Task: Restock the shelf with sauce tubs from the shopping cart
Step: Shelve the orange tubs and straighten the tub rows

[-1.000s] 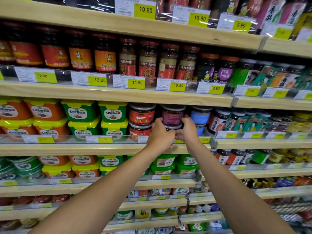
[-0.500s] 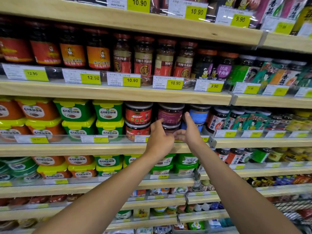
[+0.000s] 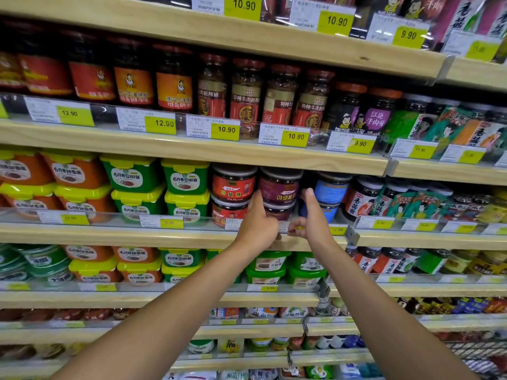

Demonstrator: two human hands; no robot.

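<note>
Two purple-labelled sauce tubs stand stacked on the middle shelf (image 3: 192,237): the upper tub (image 3: 278,187) and, under it, the lower tub (image 3: 278,211). My left hand (image 3: 258,224) is just left of the stack, fingers curled, thumb up against the gap between the red and purple tubs. My right hand (image 3: 311,218) is just right of the stack, thumb up, curled fingers at the clear price rail (image 3: 285,227). Neither hand holds a tub. The lower tub shows between the hands.
Red tubs (image 3: 233,187) stand stacked left of the purple ones and blue tubs (image 3: 330,192) to the right. Green and orange square tubs (image 3: 131,176) fill the shelf's left part. Jars line the shelf above. The wire cart (image 3: 480,352) shows at the bottom right.
Both hands have come off the lower purple tub and drawn back and down to the price rail, thumbs now raised. The tub stays on the shelf under the upper one.
</note>
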